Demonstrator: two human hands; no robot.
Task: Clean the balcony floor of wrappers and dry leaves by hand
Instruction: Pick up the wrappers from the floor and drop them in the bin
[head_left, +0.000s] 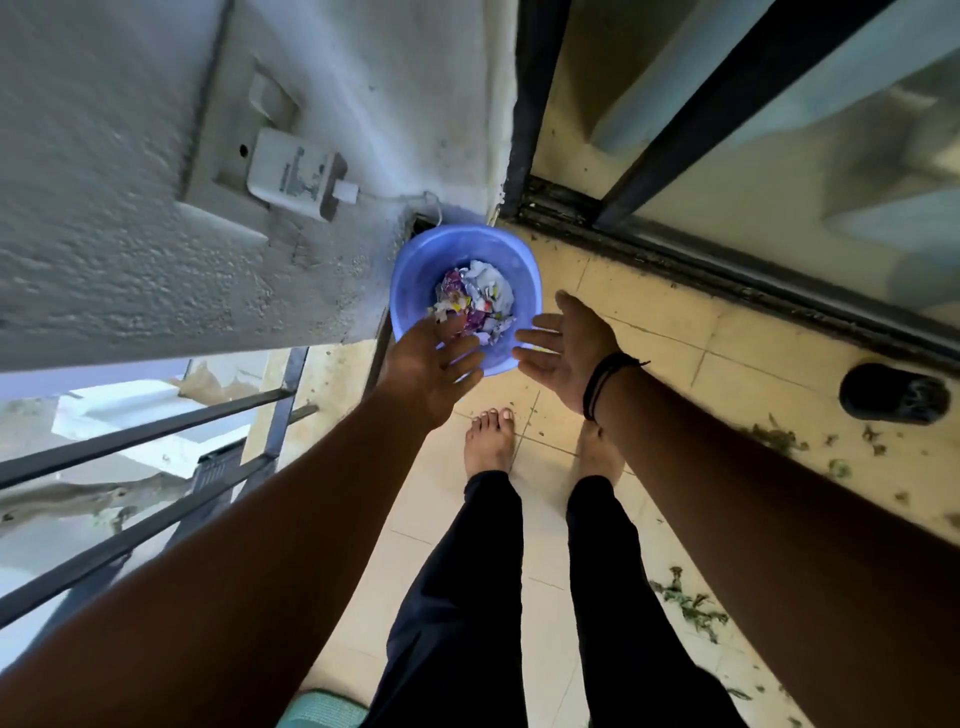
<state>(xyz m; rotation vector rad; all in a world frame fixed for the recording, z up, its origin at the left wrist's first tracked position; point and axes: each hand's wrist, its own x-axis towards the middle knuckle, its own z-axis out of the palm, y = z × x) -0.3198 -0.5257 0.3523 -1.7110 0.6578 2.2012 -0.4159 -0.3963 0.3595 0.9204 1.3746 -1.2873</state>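
A person stands barefoot on the tiled balcony floor (675, 364), both arms stretched out over a blue plastic bucket (415, 265) that sits in the far corner against the rough grey wall (130, 270). The bucket holds a heap of crumpled wrappers (480, 299). The left hand (431, 369) hangs over the bucket's near rim, fingers spread and loose, gripping nothing. The right hand (563, 348) hovers just right of the bucket, palm turned up, fingers straight and empty, with a black wristband (605, 382) on its wrist. Dry leaves (691, 608) lie scattered on the floor at the near right, more along the sliding door track (727, 280). A black round object (893, 392) sits by the track.
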